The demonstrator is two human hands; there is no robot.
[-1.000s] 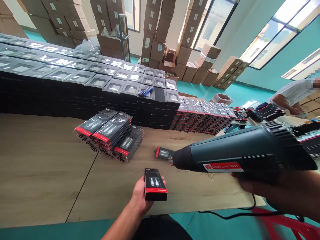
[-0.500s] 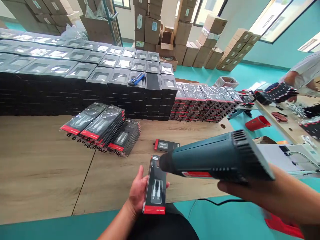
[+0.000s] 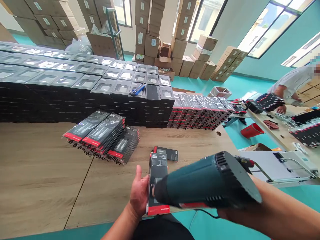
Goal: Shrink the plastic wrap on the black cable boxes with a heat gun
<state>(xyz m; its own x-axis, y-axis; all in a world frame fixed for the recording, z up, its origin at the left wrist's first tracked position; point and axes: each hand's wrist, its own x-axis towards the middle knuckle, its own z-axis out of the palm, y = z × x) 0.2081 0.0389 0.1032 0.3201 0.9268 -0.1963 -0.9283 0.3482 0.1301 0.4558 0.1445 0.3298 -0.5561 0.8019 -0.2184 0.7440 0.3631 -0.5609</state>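
My left hand (image 3: 139,193) supports a black and red cable box (image 3: 159,170) from below and along its side, thumb stretched out beside it. The box lies face up, tilted, at the table's front edge. A dark green heat gun (image 3: 192,181) is gripped by my right hand (image 3: 232,213), whose fingers are mostly hidden behind the tool. Its black nozzle points at the box's face and covers part of the box window. Just beyond lies another cable box (image 3: 169,154), flat on the wooden table (image 3: 110,190).
Wrapped cable boxes (image 3: 102,131) stand in stacks at left centre. Behind them runs a long wall of black boxes (image 3: 117,106) with a blue cutter (image 3: 137,90) on top. More red-edged boxes (image 3: 197,111) stand to the right. A person (image 3: 287,85) works at another table.
The heat gun has moved down and left, its nozzle going from the box's far end to its lower middle. My view has tilted up slightly. The left hand keeps holding the box.
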